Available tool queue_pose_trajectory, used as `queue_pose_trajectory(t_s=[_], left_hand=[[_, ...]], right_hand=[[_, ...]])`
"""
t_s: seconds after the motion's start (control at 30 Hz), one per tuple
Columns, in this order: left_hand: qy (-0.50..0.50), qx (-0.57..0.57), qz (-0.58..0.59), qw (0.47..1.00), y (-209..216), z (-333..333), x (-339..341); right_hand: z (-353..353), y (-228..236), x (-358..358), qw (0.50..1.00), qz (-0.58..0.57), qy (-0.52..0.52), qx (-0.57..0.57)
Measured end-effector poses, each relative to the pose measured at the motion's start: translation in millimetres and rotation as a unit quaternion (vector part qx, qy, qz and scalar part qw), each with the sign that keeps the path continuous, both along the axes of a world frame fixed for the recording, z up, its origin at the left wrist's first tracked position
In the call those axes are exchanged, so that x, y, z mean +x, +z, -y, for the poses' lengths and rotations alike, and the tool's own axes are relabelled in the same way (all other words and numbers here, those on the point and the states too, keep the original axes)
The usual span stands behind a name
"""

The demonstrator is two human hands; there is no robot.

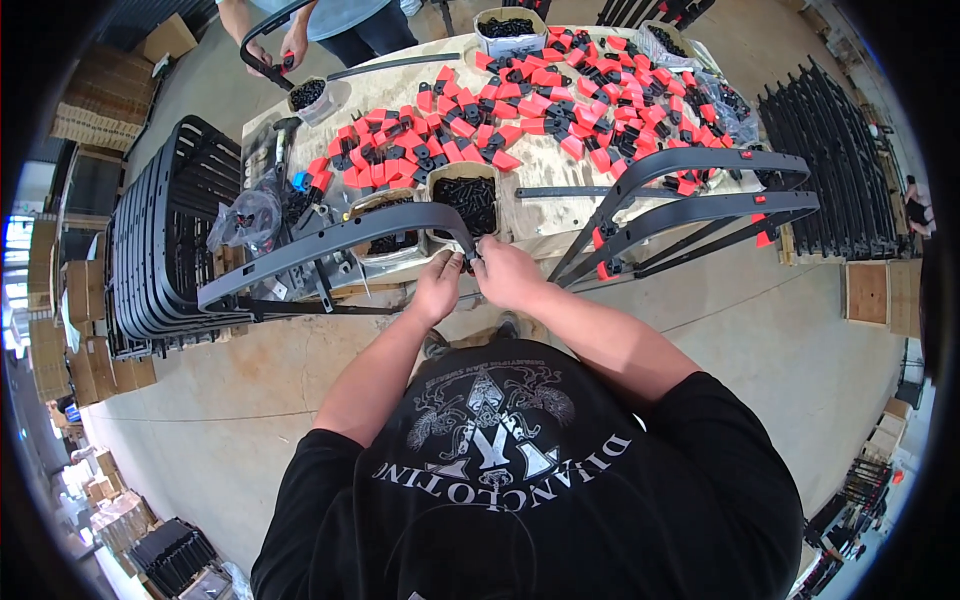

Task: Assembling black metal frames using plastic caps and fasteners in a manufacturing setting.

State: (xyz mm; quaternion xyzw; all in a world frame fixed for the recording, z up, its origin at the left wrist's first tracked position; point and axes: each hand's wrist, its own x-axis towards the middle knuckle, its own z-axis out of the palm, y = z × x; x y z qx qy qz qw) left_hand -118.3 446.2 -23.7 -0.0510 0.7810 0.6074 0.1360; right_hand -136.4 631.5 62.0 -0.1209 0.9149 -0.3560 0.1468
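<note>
A black bent metal frame (330, 233) reaches from the left to the table's near edge, its curved end pointing down toward me. My left hand (437, 288) is closed at that end, fingers pinched against the bar. Right beside it, my right hand (508, 274) grips the same end from the other side. Whatever small part may lie between the fingertips is hidden. Just beyond my hands stands a tub of black bolts (466, 203). A second tub (362, 254) with black small parts sits to its left, partly covered by the frame.
Many red-and-black plastic pieces (465, 126) cover the wooden table (545, 222). Two assembled black frames (690, 160) lean at the table's right. Stacked frames (165, 240) stand left, more (830, 150) right. Across the table, another person's hands (294, 45) hold a frame. A hammer (284, 135) lies left.
</note>
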Motion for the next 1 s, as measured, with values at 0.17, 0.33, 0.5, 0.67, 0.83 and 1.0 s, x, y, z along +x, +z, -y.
queue_pose_trajectory(t_s=[0.17,0.33,0.5,0.67,0.83,1.0], left_hand=[[0.008,-0.337,-0.034,0.941,60.9,17.9,-48.3],[-0.079,-0.531,-0.049,0.842,24.1,72.3,-102.5],[-0.078,-0.548,0.009,0.833,33.8,59.0,-101.3],[-0.022,-0.488,-0.050,0.871,52.1,90.1,-74.4],[-0.047,-0.257,-0.162,0.952,106.2,112.2,-6.4],[-0.216,0.057,0.005,0.975,144.6,121.9,36.3]], right_hand=[[-14.7,-22.9,8.7,0.979,0.070,-0.084,-0.169],[-44.8,-50.4,42.6,0.971,0.099,-0.129,-0.174],[-77.0,-96.6,84.5,0.945,0.160,-0.206,-0.197],[-83.3,-87.2,97.2,0.896,0.261,-0.276,-0.228],[-50.7,-65.2,87.9,0.873,0.295,-0.266,-0.284],[33.4,15.6,65.8,0.761,0.446,-0.047,-0.469]])
